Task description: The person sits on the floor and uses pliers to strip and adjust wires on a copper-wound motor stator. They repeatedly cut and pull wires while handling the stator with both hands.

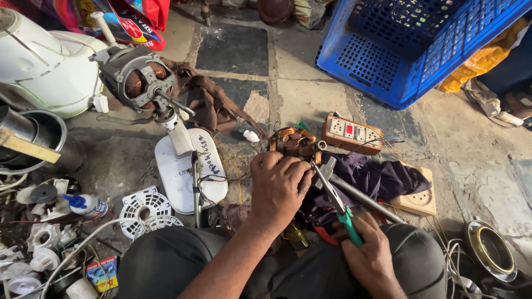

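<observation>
Head view: a cluttered stone floor is seen from above, with the person's knees at the lower edge.
Left hand: the left hand (277,188) is laid over a small motor stator (293,143) with copper windings, its fingers curled down on the near side of the part.
Right hand: the right hand (370,256) is closed around the green handles of a pair of pliers (332,194), whose tips are brought to the stator's right edge.
Stator position: it is set on the floor just ahead of the knees, between a white fan base (185,174) and a dark cloth (382,177).
Behind the stator: an orange switch-and-socket board (352,133) is placed just beside it.
Far left: a stripped fan motor (138,80) is held up on its white stand.
Upper right: a blue plastic crate (410,47) is tipped on its side.
Lower left: white plastic parts (145,207) and wires are scattered.
</observation>
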